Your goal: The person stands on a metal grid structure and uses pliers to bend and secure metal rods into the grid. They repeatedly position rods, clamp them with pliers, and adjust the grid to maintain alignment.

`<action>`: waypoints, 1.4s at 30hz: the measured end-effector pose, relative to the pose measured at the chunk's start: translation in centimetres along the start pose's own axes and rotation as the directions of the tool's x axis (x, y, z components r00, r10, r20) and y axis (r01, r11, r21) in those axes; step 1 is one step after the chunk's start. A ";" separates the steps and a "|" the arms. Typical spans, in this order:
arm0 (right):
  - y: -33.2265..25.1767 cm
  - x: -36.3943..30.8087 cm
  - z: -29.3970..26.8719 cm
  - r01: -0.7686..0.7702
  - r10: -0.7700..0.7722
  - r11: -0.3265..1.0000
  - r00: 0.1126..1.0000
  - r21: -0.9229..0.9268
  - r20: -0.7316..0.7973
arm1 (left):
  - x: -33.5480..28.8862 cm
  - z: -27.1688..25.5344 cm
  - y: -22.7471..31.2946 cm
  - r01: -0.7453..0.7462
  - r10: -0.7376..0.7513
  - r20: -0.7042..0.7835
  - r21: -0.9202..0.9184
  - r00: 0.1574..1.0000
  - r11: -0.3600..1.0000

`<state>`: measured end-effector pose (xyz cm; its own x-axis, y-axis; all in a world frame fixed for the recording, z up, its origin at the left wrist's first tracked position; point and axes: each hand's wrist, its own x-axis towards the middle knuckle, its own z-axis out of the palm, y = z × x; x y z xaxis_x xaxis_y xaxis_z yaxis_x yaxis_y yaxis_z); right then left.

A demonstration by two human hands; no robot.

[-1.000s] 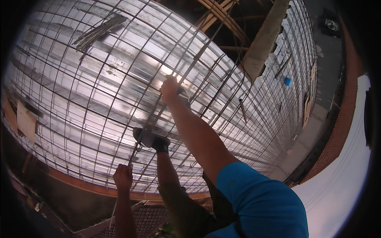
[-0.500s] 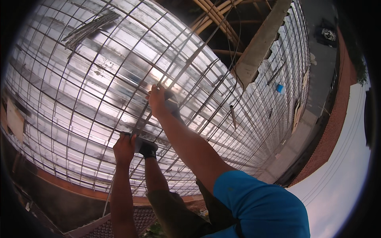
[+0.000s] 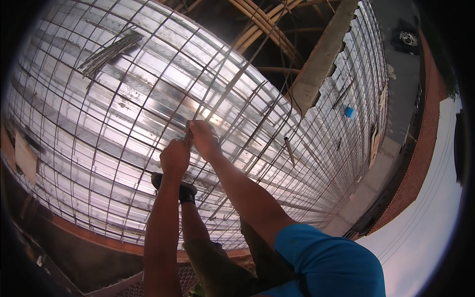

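My left hand [image 3: 175, 157] is closed around a thin steel bar [image 3: 187, 140], its fist just below and left of my other hand. My right hand [image 3: 203, 137] grips the same bar slightly higher up, so the two fists nearly touch. The bar lies over a grid of steel reinforcing mesh [image 3: 117, 91], which covers shiny ribbed metal decking [image 3: 106, 127]. Below my left hand, one dark shoe [image 3: 188, 192] stands on the mesh. My other foot is mostly hidden behind my right hand. Finger detail is partly hidden by the backs of the hands.
A bundle of thin grey strips [image 3: 111, 54] rests on the mesh at upper left. Bamboo poles [image 3: 264, 22] cross a dark opening at the top, beside a rough concrete edge [image 3: 316, 74]. A short pipe [image 3: 289, 151] and a blue object [image 3: 350, 112] lie to the right.
My left hand has moved up and right along the bar, close to the right one. My right hand has come down slightly. Both stay closed.
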<state>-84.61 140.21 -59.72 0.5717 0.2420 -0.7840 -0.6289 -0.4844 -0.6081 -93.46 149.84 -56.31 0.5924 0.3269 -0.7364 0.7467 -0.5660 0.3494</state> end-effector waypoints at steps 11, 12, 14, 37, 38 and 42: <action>0.9 -2.1 2.6 -0.004 0.003 1.000 0.998 -0.017 -0.060 | -3.2 -0.7 -1.1 -0.027 0.027 -0.007 0.034 1.000 0.999; 1.4 -2.5 2.7 0.005 -0.008 0.999 0.998 -0.047 -0.058 | -3.6 -0.6 -1.2 -0.022 0.021 0.004 0.022 1.000 1.000; 2.3 -2.6 2.5 0.026 -0.025 1.000 0.999 0.014 -0.041 | -4.1 -1.0 -0.7 0.027 -0.028 0.072 0.013 0.997 1.000; 4.3 2.4 2.1 0.072 -0.022 0.842 0.995 -0.534 0.098 | 0.9 6.2 -5.9 -0.130 0.145 -0.244 0.074 0.959 0.989; 5.3 3.0 2.2 0.135 -0.072 0.815 0.988 -0.563 0.134 | 1.1 6.3 -6.2 -0.118 0.131 -0.235 0.069 0.963 0.991; 6.0 3.4 4.5 0.078 -0.045 0.870 0.996 -0.486 0.079 | 0.7 5.5 -7.5 -0.122 0.129 -0.284 0.044 0.950 0.992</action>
<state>-88.77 141.92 -66.59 0.5559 0.3289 -0.7634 -0.2467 -0.8118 -0.5293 -100.27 150.17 -62.63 0.7450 0.4524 -0.4903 0.6553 -0.6340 0.4107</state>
